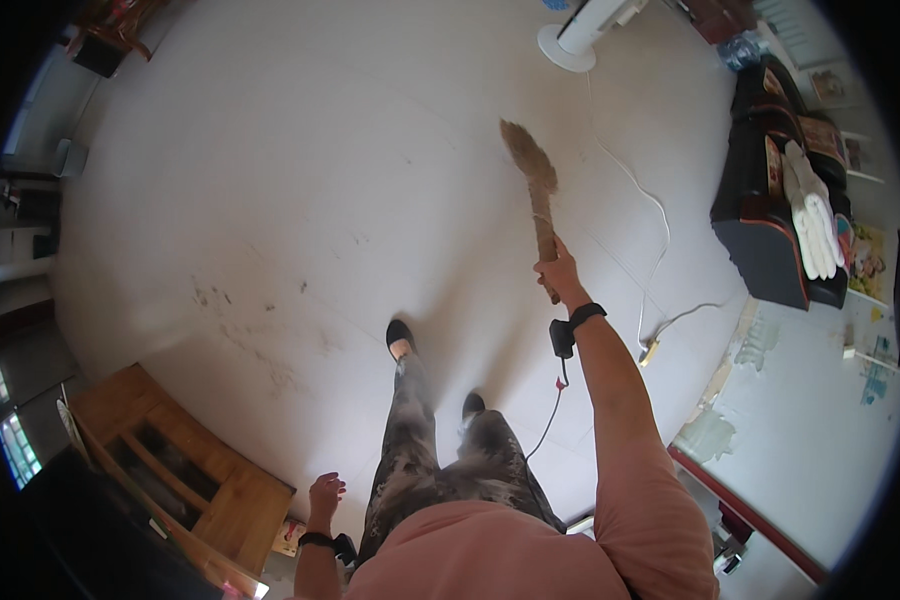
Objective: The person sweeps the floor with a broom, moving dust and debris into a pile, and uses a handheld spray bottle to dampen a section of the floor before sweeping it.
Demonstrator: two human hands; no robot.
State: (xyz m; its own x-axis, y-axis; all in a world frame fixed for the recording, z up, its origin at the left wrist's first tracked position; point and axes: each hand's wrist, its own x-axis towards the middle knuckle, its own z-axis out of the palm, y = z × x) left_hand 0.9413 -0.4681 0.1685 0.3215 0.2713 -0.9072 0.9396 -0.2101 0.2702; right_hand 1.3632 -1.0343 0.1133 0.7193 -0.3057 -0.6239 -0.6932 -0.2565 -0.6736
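Broom [541, 205] slants right of the frame's centre, gripped by the right hand [560, 274]; at lower left, the left hand [324, 496] hangs loosely curled.

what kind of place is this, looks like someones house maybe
Probably a living room in a home: a dark sofa with a folded white cloth on it stands at the right, and brown wooden furniture at the lower left.
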